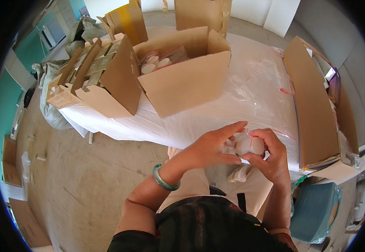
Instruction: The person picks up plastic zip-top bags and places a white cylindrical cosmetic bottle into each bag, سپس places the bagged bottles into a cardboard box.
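Observation:
A white round-lidded jar (pixel 251 145) sits inside a clear plastic bag with a red seal line, held above the near edge of the table in front of me. My right hand (pixel 273 156) is closed around its right side, thumb below and fingers over the top. From the left, my left hand (pixel 209 147) cups the bagged jar's other end, with thumb and forefinger apart on either side and some fingers hidden behind the plastic. A green bangle (pixel 165 178) circles my left wrist.
An open cardboard box (pixel 186 82) holds more bagged white jars. To its left, another box (pixel 111 90) holds rows of gold-coloured packages. Clear bags (pixel 258 84) lie on the white-covered table (pixel 182 126). At right stands a tall open carton (pixel 316 113), above a blue-green wrapped bundle (pixel 316 210).

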The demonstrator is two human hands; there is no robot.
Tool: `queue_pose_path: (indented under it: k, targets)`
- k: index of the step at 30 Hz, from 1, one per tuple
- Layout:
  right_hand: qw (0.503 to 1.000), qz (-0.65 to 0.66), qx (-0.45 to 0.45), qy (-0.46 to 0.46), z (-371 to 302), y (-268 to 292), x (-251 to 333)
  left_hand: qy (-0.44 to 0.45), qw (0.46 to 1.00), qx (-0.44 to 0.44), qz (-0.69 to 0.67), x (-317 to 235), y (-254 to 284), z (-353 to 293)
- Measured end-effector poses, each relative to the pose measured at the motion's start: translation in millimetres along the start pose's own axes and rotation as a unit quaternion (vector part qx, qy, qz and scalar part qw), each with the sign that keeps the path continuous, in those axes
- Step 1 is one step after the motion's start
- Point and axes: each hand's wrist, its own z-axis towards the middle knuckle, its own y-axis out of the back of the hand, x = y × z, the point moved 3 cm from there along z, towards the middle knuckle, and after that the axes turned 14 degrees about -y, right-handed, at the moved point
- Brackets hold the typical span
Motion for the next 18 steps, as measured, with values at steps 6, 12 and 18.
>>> queue_pose_path:
  k: [6, 12, 18]
  targets:
    - [0.996, -0.010, 0.014, 0.084, 28, -11, 36, -0.148, 0.950, -0.077, 0.262, -37, 21, 8]
    - [0.980, 0.075, 0.084, 0.164, 59, -26, 61, -0.145, 0.916, -0.049, 0.370, -81, 59, 2]
    - [0.988, 0.090, 0.055, 0.116, 115, -40, 80, -0.229, 0.921, -0.239, 0.207, -130, 145, 2]
